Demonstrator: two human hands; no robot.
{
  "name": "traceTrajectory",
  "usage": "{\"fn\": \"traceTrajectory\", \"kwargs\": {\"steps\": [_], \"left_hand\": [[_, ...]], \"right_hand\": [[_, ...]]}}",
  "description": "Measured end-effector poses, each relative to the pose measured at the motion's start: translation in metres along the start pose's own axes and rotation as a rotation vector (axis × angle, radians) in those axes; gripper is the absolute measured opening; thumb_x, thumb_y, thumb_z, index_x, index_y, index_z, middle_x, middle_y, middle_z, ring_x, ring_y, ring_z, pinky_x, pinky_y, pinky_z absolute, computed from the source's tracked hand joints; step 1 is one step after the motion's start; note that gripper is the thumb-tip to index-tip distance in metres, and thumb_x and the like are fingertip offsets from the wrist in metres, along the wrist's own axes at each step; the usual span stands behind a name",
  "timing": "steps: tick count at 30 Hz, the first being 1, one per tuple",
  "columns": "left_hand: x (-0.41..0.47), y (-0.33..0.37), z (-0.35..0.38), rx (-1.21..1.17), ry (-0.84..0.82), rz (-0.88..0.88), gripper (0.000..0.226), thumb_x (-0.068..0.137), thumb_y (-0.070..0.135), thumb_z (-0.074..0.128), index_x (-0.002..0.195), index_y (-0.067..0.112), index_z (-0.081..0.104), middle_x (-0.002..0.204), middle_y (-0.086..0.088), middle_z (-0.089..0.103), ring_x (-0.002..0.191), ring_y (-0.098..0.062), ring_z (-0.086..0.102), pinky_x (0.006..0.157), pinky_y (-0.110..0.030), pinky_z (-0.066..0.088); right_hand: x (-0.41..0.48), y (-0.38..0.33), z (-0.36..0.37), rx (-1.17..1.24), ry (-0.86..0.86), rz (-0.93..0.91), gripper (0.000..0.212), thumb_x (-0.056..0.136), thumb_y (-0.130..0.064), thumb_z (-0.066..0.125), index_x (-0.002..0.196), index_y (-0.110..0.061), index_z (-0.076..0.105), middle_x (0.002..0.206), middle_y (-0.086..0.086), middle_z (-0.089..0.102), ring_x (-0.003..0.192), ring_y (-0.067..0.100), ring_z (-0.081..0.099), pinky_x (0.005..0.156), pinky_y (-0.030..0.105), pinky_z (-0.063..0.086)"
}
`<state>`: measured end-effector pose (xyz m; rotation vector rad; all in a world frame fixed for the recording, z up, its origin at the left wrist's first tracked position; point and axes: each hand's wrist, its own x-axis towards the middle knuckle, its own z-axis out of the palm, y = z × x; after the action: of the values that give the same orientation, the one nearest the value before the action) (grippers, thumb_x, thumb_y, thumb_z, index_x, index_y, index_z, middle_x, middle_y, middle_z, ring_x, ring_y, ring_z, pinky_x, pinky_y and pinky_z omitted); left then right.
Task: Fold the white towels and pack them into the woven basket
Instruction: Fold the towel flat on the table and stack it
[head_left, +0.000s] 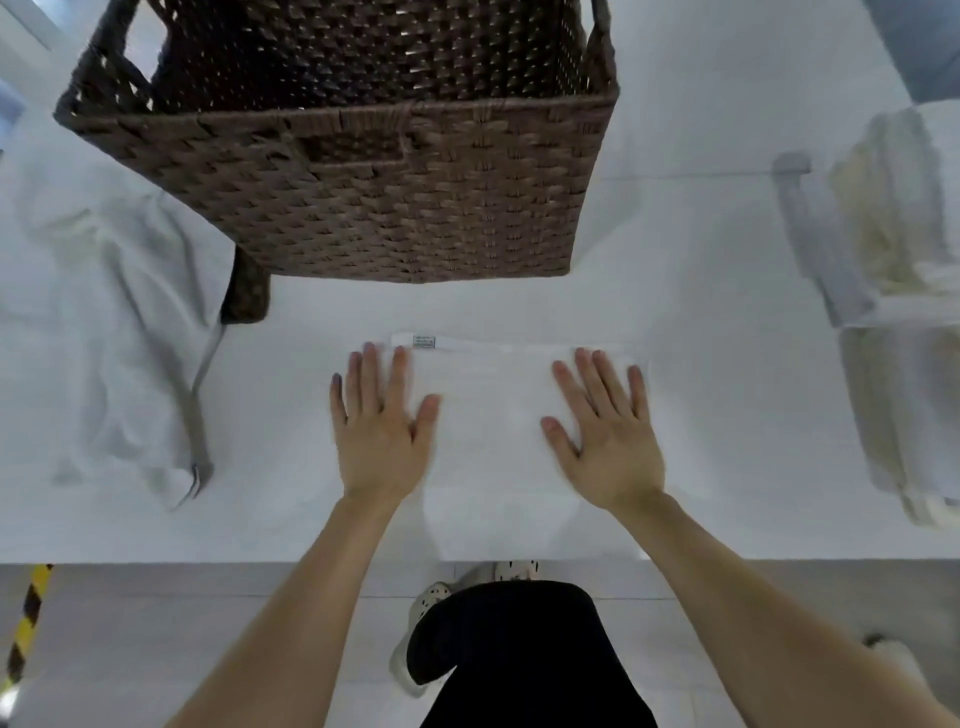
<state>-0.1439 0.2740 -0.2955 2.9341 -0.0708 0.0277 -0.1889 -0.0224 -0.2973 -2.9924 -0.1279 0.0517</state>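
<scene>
Towel (491, 410), white, folded: our left hand (382, 431) and right hand (605, 436) press it flat, fingers straight; unfolded towels (104, 332) left; woven basket (363, 171) awaits packing.

folded white towel (491, 415), flat before brown woven basket (374, 171)

White table (727, 441) spreads on every side of the left hand (382, 431) and right hand (608, 441). Nearer than them: grey tiled floor (182, 623), 2 spotted slippers (434, 595), black trousers (519, 665); yellow-black tape (31, 613) far left.
</scene>
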Motion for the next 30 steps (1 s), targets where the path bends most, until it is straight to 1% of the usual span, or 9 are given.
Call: {"fn": "traceTrajectory", "kwargs": {"steps": [3, 6, 10, 13, 16, 22, 25, 27, 30], "left_hand": [[-0.001, 0.008, -0.017, -0.184, 0.036, -0.501, 0.123, 0.076, 0.086, 0.073, 0.160, 0.004, 0.035, 0.151, -0.022, 0.052, 0.137, -0.042, 0.051, 0.114, -0.055, 0.044], [0.013, 0.008, -0.039, -0.496, -0.184, -0.790, 0.117, 0.057, 0.075, 0.093, 0.144, 0.009, 0.049, 0.133, -0.009, 0.067, 0.114, -0.031, 0.068, 0.093, -0.044, 0.059], [0.027, -0.006, -0.050, -0.565, -0.490, -0.837, 0.112, 0.035, 0.079, 0.093, 0.124, 0.013, 0.072, 0.118, -0.002, 0.077, 0.106, -0.027, 0.073, 0.094, -0.042, 0.062], [0.024, -0.004, -0.059, -0.627, -0.449, -0.788, 0.067, 0.060, 0.054, 0.099, 0.106, 0.011, 0.077, 0.105, -0.003, 0.078, 0.101, -0.028, 0.074, 0.090, -0.042, 0.063], [0.019, -0.003, -0.065, -0.831, -0.411, -0.810, 0.033, 0.075, 0.026, 0.097, 0.095, 0.012, 0.074, 0.099, -0.004, 0.079, 0.092, -0.026, 0.076, 0.081, -0.038, 0.062], [0.022, -0.006, -0.089, -0.877, -0.629, -0.882, 0.057, 0.066, 0.029, 0.100, 0.114, 0.008, 0.077, 0.112, -0.011, 0.080, 0.099, -0.033, 0.077, 0.093, -0.049, 0.064], [0.027, 0.017, -0.115, -0.849, -0.566, -0.758, 0.046, 0.075, 0.028, 0.095, 0.113, 0.011, 0.075, 0.115, -0.009, 0.079, 0.097, -0.030, 0.076, 0.084, -0.044, 0.064], [0.031, 0.048, -0.139, -0.879, -0.583, -0.557, 0.034, 0.084, 0.036, 0.090, 0.108, 0.017, 0.075, 0.109, -0.002, 0.081, 0.093, -0.021, 0.077, 0.074, -0.038, 0.062], [0.028, 0.106, -0.173, -0.958, -0.925, -0.199, 0.036, 0.094, 0.049, 0.080, 0.115, 0.019, 0.076, 0.110, 0.003, 0.080, 0.092, -0.018, 0.077, 0.064, -0.033, 0.053]], "right_hand": [[-0.001, 0.000, -0.001, 0.007, 0.008, -0.002, 0.072, 0.111, -0.056, 0.035, 0.172, -0.024, 0.013, 0.180, 0.004, 0.004, 0.166, 0.023, -0.003, 0.132, 0.059, 0.007], [-0.002, -0.001, 0.000, 0.008, 0.015, -0.006, 0.072, 0.111, -0.056, 0.033, 0.172, -0.024, 0.012, 0.180, 0.004, 0.003, 0.166, 0.023, -0.004, 0.131, 0.060, 0.007], [-0.002, -0.001, 0.002, 0.021, 0.037, -0.023, 0.071, 0.111, -0.056, 0.031, 0.172, -0.025, 0.010, 0.180, 0.005, 0.001, 0.166, 0.023, -0.005, 0.131, 0.061, 0.007], [-0.003, -0.001, 0.000, 0.047, 0.150, -0.087, 0.066, 0.112, -0.046, 0.041, 0.171, -0.025, 0.019, 0.178, 0.014, 0.010, 0.166, 0.030, 0.005, 0.128, 0.068, 0.011], [-0.006, -0.003, 0.004, 0.030, 0.305, -0.340, 0.052, 0.108, -0.024, 0.055, 0.159, -0.018, 0.050, 0.164, 0.016, 0.045, 0.154, 0.039, 0.040, 0.122, 0.073, 0.023], [-0.003, -0.009, 0.000, 0.103, 0.135, -0.429, 0.040, 0.103, -0.015, 0.054, 0.141, -0.017, 0.065, 0.144, 0.005, 0.061, 0.137, 0.032, 0.053, 0.124, 0.054, 0.031], [-0.010, -0.019, -0.021, 0.251, 0.080, -0.268, 0.037, 0.110, -0.031, 0.045, 0.137, -0.022, 0.069, 0.147, -0.003, 0.062, 0.145, 0.019, 0.048, 0.128, 0.047, 0.027], [-0.019, -0.031, -0.053, 0.541, 0.129, 0.072, 0.038, 0.111, -0.042, 0.044, 0.126, -0.025, 0.074, 0.138, -0.010, 0.068, 0.136, 0.009, 0.054, 0.118, 0.036, 0.039], [-0.028, -0.033, -0.100, 1.264, 0.170, 0.628, 0.043, 0.101, -0.062, 0.054, 0.116, -0.027, 0.075, 0.113, -0.005, 0.078, 0.105, 0.013, 0.072, 0.091, 0.033, 0.054]]}}
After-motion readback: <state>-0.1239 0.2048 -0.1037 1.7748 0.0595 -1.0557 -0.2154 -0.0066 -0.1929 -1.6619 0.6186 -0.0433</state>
